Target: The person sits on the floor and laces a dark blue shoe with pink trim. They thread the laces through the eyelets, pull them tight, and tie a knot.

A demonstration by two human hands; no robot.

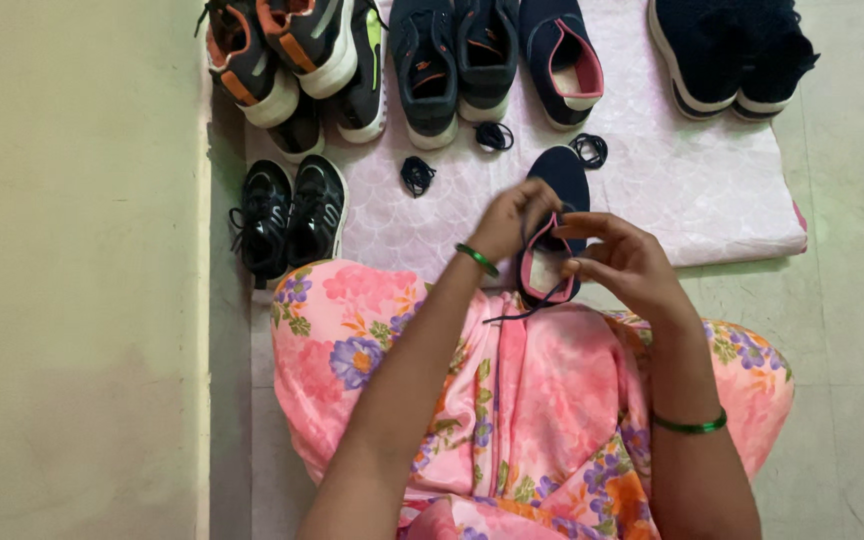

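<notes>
Squarely between both hands (pixel 572 240), navy pink-lined shoe (pixel 552 240) with dark lace (pixel 522 305).

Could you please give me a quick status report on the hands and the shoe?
Left hand and right hand both on the navy shoe, working its lace. Three lace bundles lie beyond. Nothing in the way.

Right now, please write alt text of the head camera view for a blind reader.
Left hand and right hand hold a navy shoe with pink lining, pinching its dark lace. More shoes and coiled laces lie on a pale mat.

Pale wall (pixel 72 270) left; grey tiled floor (pixel 852 300).
</notes>
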